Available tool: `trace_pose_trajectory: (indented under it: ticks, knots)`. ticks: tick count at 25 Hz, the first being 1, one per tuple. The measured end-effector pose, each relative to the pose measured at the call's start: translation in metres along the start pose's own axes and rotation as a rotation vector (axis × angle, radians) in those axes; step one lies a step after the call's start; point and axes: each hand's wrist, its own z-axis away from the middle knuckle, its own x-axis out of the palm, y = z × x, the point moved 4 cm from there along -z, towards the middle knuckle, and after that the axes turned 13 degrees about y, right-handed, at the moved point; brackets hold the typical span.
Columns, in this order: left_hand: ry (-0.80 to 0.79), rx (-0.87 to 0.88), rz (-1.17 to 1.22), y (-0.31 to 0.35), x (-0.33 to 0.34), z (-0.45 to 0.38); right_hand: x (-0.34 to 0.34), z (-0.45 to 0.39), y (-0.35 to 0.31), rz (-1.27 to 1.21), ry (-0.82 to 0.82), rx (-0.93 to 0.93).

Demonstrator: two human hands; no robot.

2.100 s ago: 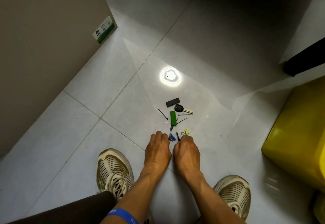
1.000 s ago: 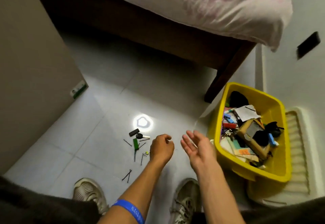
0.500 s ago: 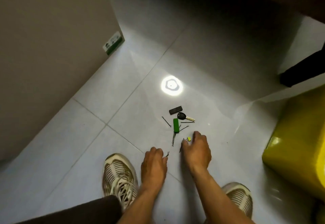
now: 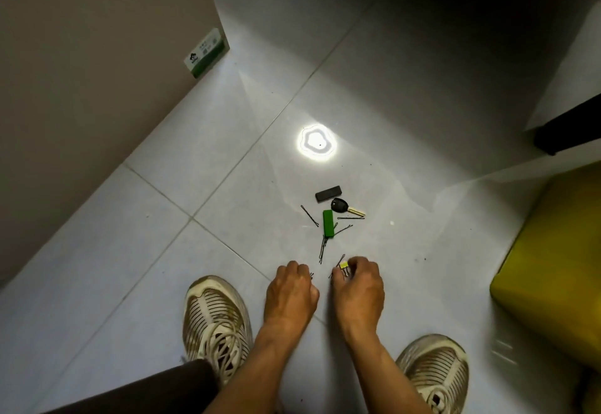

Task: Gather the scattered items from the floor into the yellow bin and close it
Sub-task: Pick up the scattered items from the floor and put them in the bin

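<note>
I am pinching the yellow clip (image 4: pixel 343 264) with my right hand (image 4: pixel 357 290), fingers pressed on it, nearer me than the green block (image 4: pixel 328 223). My left hand (image 4: pixel 291 293) is curling beside it over a hairpin (image 4: pixel 311 274); I cannot tell its grip.

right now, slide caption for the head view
Both hands pinch hairpins and a yellow clip off the floor beside the yellow bin.

Bin (image 4: pixel 549 270): yellow
Lighter (image 4: pixel 328 223): green
Key (image 4: pixel 341 206): black head, brass blade
Shoes (image 4: pixel 216 319): cream, dark stripes
Floor (image 4: pixel 162 251): pale grey tiles
</note>
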Motion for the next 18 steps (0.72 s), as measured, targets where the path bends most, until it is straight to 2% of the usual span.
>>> trace_pose_trajectory:
  ticks: [3, 8, 12, 15, 18]
  knots:
    - [-0.007, 0.062, 0.011, 0.004, -0.002, 0.005, 0.001, 0.008, 0.005, 0.092, -0.040, -0.021]
    - [0.026, -0.005, 0.068, 0.005, -0.002, 0.009, -0.003, 0.014, 0.005, 0.086, -0.036, 0.012]
    - [0.028, -0.042, 0.094, 0.009, -0.003, -0.002, 0.002, 0.011, -0.002, 0.278, -0.086, -0.152]
    - [0.102, -0.266, 0.336, 0.002, -0.014, -0.010, 0.006, 0.006, -0.009, 0.295, -0.105, -0.188]
    - [0.100, -0.686, 0.735, -0.007, -0.021, -0.020, 0.011, 0.001, -0.016, 0.266, -0.157, -0.164]
